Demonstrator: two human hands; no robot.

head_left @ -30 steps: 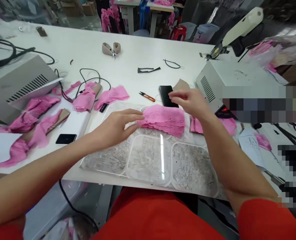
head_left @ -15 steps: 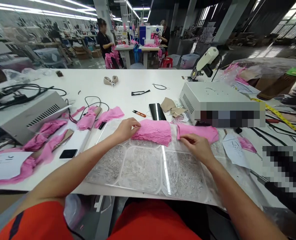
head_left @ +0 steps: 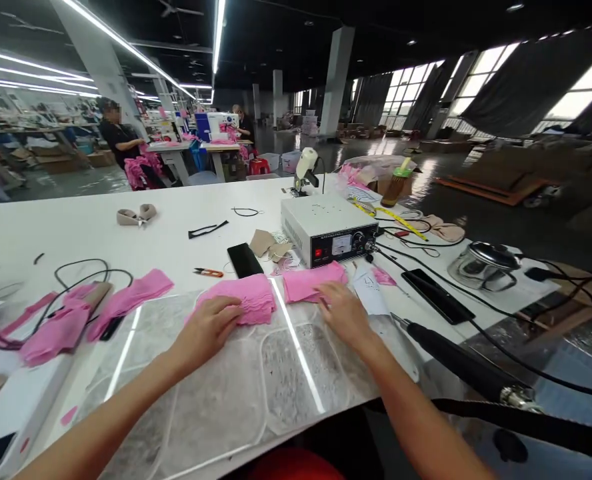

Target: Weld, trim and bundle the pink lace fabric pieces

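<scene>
A stack of thin pink fabric pieces (head_left: 256, 298) with wavy layered edges lies on a clear plastic sheet (head_left: 216, 393). My left hand (head_left: 207, 330) is at the stack's front left, fingers bent together over its near edge; the thumb side is partly hidden. To the right lies another folded pink fabric piece (head_left: 301, 281), separated from the stack by a narrow gap. My right hand (head_left: 345, 317) reaches onto its front right part, fingers stretched and somewhat apart, fingertips touching the cloth.
Behind the fabric are a phone (head_left: 245, 259), orange thread snips (head_left: 209, 272) and a grey control box (head_left: 326, 227). A black handheld tool (head_left: 456, 353) with a cable lies at right. More pink strips (head_left: 131, 300) are at left. Co-workers (head_left: 121, 140) work in the background.
The view has swung right, showing the box's front panel and black tool more fully. My left hand has come to the stack's front; my right has shifted from the other piece's left corner toward its right.
</scene>
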